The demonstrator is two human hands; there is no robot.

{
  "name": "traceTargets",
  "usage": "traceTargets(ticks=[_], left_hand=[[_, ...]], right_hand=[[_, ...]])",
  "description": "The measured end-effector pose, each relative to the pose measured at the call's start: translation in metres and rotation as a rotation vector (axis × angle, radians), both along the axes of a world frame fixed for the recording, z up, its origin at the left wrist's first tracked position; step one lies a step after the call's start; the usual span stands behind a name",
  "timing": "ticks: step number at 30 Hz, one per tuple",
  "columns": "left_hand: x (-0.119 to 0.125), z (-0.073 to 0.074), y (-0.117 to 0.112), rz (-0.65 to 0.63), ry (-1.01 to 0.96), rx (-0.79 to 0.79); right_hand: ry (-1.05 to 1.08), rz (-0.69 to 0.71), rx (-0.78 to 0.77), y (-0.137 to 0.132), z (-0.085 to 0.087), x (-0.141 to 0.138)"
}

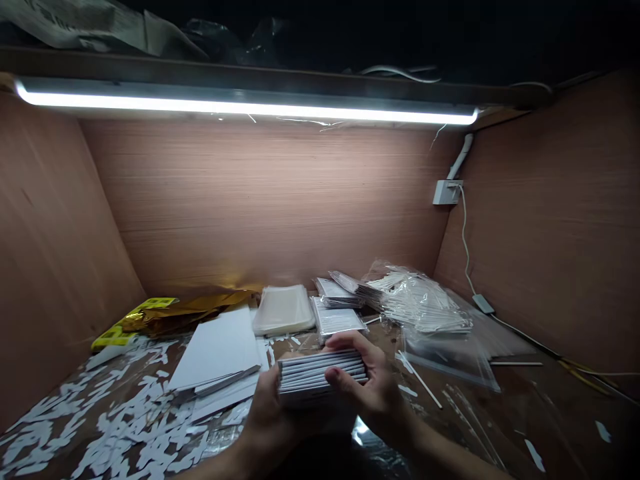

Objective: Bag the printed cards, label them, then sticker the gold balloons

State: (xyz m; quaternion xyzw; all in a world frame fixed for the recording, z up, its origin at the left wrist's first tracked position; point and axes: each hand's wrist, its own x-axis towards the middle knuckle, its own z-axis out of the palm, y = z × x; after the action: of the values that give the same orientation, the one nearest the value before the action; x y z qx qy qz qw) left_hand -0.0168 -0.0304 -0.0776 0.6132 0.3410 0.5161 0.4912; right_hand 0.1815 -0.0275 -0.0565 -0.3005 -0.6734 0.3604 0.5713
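Observation:
Both of my hands grip a bundle of thin white strips [321,377], stacked in layers and held just above the worktop. My left hand [273,417] supports it from the lower left. My right hand [363,380] clasps its right end, with the fingers over the top and the thumb on the front. Left of the bundle lie white card sheets [215,350] with a few grey-edged strips on them. Behind it are a flat packet of strips in clear plastic [336,319] and a clear plastic bag of white sticks [420,300].
Cut white paper scraps [125,417] cover the left worktop. Gold foil [185,313], yellow sheet [120,330] and clear sleeves [283,310] lie behind. Loose sticks [420,380] lie right. Wooden walls [260,200] enclose three sides beneath a tube light [245,107]. A cable [467,253] runs down the right wall.

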Motion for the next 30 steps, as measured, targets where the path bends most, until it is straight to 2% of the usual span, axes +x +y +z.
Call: traceTargets(ticks=[2, 4, 6, 9, 11, 14, 17, 19, 22, 27, 30], left_hand=[[0.002, -0.013, 0.001, 0.073, 0.068, -0.015], [0.003, -0.017, 0.002, 0.087, 0.103, -0.036], [0.002, -0.011, 0.005, 0.048, 0.091, -0.091], [-0.001, 0.011, 0.009, -0.032, 0.005, -0.197], [-0.005, 0.029, 0.010, -0.114, -0.097, -0.323], [-0.013, 0.052, 0.009, -0.216, -0.223, -0.584], [-0.017, 0.062, 0.007, -0.259, -0.298, -0.772], [-0.015, 0.061, 0.006, -0.324, -0.362, -0.849], [-0.008, 0.056, 0.004, -0.383, -0.375, -0.914], [-0.011, 0.051, 0.004, -0.313, -0.264, -0.904], [-0.025, 0.044, 0.013, -0.208, -0.189, -0.791]], right_hand=[[0.002, -0.071, -0.070, 0.006, -0.015, -0.007], [0.027, -0.107, -0.091, 0.013, -0.025, -0.012], [0.021, -0.107, -0.091, 0.021, -0.025, -0.013], [-0.014, -0.018, -0.076, 0.030, -0.008, 0.000], [-0.127, 0.050, 0.018, 0.032, 0.009, 0.018], [-0.499, 0.084, 0.334, 0.026, 0.030, 0.043], [-0.766, 0.028, 0.575, 0.014, 0.037, 0.047], [-0.771, 0.022, 0.661, 0.007, 0.035, 0.038], [-0.662, 0.044, 0.741, 0.004, 0.030, 0.023], [-0.539, 0.033, 0.687, 0.005, 0.020, 0.024], [-0.431, -0.014, 0.639, 0.007, 0.008, 0.029]])
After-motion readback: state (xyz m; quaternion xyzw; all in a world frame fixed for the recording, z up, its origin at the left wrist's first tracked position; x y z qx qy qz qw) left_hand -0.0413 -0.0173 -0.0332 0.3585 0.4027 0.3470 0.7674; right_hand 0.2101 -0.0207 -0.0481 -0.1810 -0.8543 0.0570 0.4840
